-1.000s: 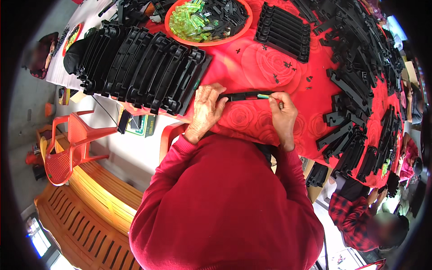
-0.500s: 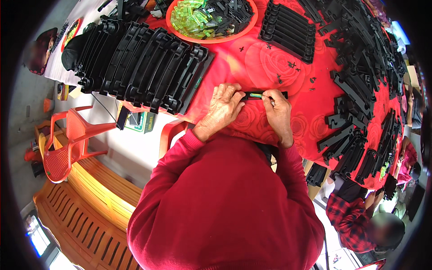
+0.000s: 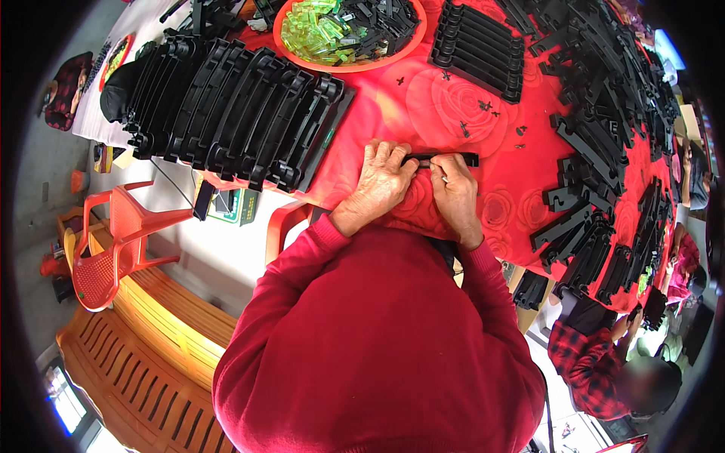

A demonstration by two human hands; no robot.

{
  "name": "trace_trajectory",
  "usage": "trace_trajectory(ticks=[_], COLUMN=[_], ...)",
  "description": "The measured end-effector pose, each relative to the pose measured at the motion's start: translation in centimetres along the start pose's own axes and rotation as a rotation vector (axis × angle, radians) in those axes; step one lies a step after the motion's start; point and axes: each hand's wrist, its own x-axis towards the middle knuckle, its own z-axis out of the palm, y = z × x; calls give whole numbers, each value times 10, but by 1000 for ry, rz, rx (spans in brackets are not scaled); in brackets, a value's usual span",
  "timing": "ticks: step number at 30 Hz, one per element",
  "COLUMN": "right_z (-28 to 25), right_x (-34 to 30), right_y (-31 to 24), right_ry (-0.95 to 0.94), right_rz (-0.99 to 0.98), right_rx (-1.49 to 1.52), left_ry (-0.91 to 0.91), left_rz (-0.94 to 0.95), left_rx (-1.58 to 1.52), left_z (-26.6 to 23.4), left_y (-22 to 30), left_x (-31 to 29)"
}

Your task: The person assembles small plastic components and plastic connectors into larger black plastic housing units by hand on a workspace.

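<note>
A slim black plastic bar (image 3: pixel 472 159) lies crosswise at the near side of the red-covered table, gripped at both hands. My left hand (image 3: pixel 384 180) is closed at its left end, fingers bent over it. Around its middle and right part, my right hand (image 3: pixel 456 190) is closed, thumb and fingers pinched together. A small pale spot shows between the right fingers; I cannot make out what it is. The fingers cover most of the bar. Beyond the hands, small black cross-shaped bits (image 3: pixel 485 106) lie scattered on the cloth.
An orange-rimmed basin (image 3: pixel 343 69) holds yellow-green clear tubes and small black parts. Long black plastic pieces (image 3: pixel 226 113) are stacked at left, with another row (image 3: pixel 479 51) at far right. Loose black parts (image 3: pixel 596 128) cover the table's right side. A co-worker (image 3: pixel 589 362) sits lower right.
My right hand has shifted slightly left, closer to the left hand, and its fingers are bent more over the bar. The yellow-green strip seen in the bar is now hidden.
</note>
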Motion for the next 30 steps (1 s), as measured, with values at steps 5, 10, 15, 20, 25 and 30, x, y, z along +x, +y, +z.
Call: trace_trajectory(ticks=[5,10,15,20,25,30], right_z=[-1,-6,-8,-1,8,1], right_x=[-11,-12,-8,-5,-11,-11], right_y=[-2,-3,2,5,6,13], right_ry=[-24,-117,-115,-82,-68,-64], right_rz=[-13,-67,-32,-28,-84,-248], right_rx=[-201,-283,-107,43,-92,-55], left_ry=[-26,-54,-71,-147,-380,-655], left_rz=[18,-9,-42,-157,-203,-247], left_rx=[54,41,-4,-223,-171,-373], left_z=[5,6,4,-15,-35,-38], left_y=[2,3,3,-2,-17,-32], left_x=[-1,-1,1,11,18,25])
